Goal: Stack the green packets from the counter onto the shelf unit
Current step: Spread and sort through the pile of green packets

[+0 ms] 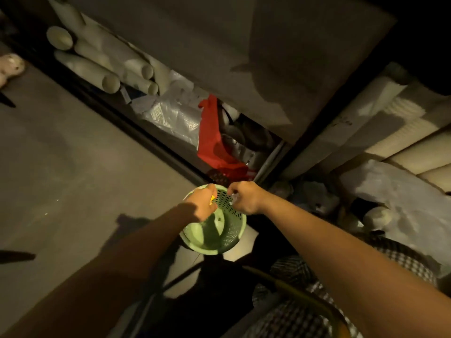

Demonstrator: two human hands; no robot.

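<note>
Green perforated basket (219,236) sits right under both hands, left hand (200,203) curled at its rim by a yellow scrap (212,198), right hand (244,199) curled alongside, what either holds I cannot tell, no green packets visible, shelf unit (256,69) just beyond the right knuckles.

Dim warm light falls across the grey floor (73,154).

A pale green perforated basket (220,236) stands on the floor (73,167). The left hand (203,203) grips a small yellow thing (212,198) at its rim. The right hand (245,200) curls its fingers over the far rim. A red bag (211,135) and white rolls (97,69) lie on the low shelf beyond.
</note>
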